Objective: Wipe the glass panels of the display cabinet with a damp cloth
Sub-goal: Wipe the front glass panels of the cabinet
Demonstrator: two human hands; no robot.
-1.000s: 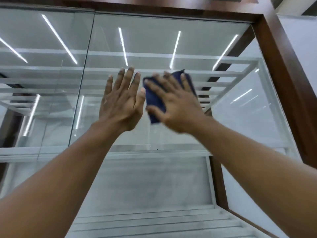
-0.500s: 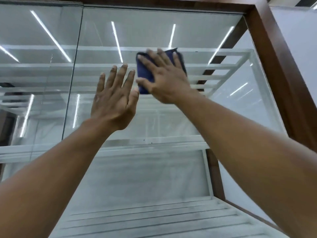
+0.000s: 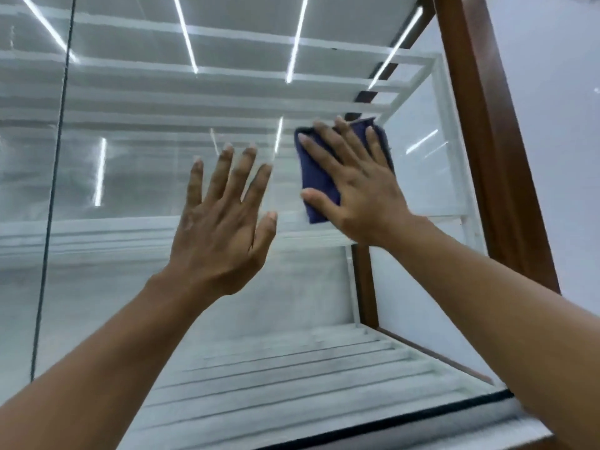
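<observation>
The cloth point(image 3: 316, 177), dark blue and folded, lies against the glass panel point(image 3: 156, 297) at about 1 o'clock from the middle of the view. The right hand point(image 3: 360, 196) presses it flat, with the fingers straight and spread across it and the thumb laid out toward 9 o'clock. The left hand point(image 3: 220, 228) is just beside it at 8 o'clock. It is splayed wide with its palm toward the glass and holds nothing. Whether it touches the pane cannot be told.

At 3 o'clock of the cloth the wooden post point(image 3: 493, 177) of the cabinet stands near, with only a narrow strip of glass between them. At 9 o'clock of the left hand the pane runs wide and unbroken to the dark seam point(image 3: 52, 196), well apart from that hand. At 6 o'clock the black bottom edge point(image 3: 389, 421) lies far below both hands, and the right forearm crosses it. At 12 o'clock the glass carries on to the top of the view.

There are two hands, one cloth, one post and one seam. The seam parts two panels, the wide one under the hands and a sliver point(image 3: 19, 254) at the far 9 o'clock side. White shelves point(image 3: 227, 102) stack behind the glass, several of them, too blurred to number. Several bright light streaks are mirrored on the pane.
</observation>
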